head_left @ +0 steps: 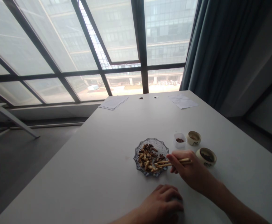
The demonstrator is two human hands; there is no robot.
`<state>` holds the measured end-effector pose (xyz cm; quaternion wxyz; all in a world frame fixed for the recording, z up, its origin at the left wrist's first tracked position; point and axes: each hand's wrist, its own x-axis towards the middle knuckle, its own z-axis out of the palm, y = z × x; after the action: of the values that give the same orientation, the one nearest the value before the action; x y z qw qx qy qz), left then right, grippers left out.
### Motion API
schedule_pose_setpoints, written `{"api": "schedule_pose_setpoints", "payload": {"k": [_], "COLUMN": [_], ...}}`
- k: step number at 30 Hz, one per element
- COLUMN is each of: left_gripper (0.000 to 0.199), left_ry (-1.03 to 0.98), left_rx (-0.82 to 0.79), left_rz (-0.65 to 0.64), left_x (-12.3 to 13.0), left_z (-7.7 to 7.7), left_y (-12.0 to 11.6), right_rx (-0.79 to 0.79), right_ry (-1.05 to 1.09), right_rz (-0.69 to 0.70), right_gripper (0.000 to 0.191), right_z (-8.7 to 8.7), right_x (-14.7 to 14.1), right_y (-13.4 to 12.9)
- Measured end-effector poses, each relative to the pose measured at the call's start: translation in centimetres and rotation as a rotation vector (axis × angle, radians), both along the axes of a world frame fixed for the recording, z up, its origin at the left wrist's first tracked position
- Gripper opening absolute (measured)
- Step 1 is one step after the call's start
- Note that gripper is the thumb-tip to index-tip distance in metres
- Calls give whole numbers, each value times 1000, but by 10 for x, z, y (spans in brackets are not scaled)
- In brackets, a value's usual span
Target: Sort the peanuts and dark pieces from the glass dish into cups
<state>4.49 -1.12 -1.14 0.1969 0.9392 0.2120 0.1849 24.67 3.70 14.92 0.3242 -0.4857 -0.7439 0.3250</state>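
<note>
My right hand (188, 168) grips a pair of light wooden chopsticks (166, 164). Their tips reach in among the food at the right side of a scalloped glass plate (151, 175). On that plate lie peanuts in their shells (147, 160) and darker, long pieces (147, 147), their kind unclear, with some dark bits (161, 158) near the tips. Whether the tips pinch a piece cannot be made out. My left hand (162, 202) rests palm down on the table in front of the plate, fingers loosely bent and slightly apart, its underside hidden. No object shows in it.
Right of the plate stand a small clear plastic tub (180, 143) with dark bits and two cream bowls, one farther off (193, 138), one nearer (206, 156) with dark contents. Paper sheets (113, 102) lie at the far end of the white table (91, 171), below windows.
</note>
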Motion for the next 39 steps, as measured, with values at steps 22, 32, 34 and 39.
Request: {"api": "schedule_pose_setpoints", "payload": {"k": [22, 32, 34, 39], "left_gripper": [19, 19, 20, 24], "left_ry": [-65, -62, -56, -36], "left_rx": [2, 5, 4, -9], "left_rz": [5, 5, 1, -4], "left_x": [-1, -1, -1, -2], "left_z": [-2, -1, 1, 2], "left_y": [-1, 0, -1, -1], "right_rx": [-101, 40, 63, 270], "right_ry": [165, 152, 205, 152], "right_rz": [12, -58, -148, -554], "right_gripper": [61, 64, 62, 53], "right_z": [-13, 5, 20, 46], "right_x": [0, 12, 27, 78], "right_y": [11, 6, 2, 5]}}
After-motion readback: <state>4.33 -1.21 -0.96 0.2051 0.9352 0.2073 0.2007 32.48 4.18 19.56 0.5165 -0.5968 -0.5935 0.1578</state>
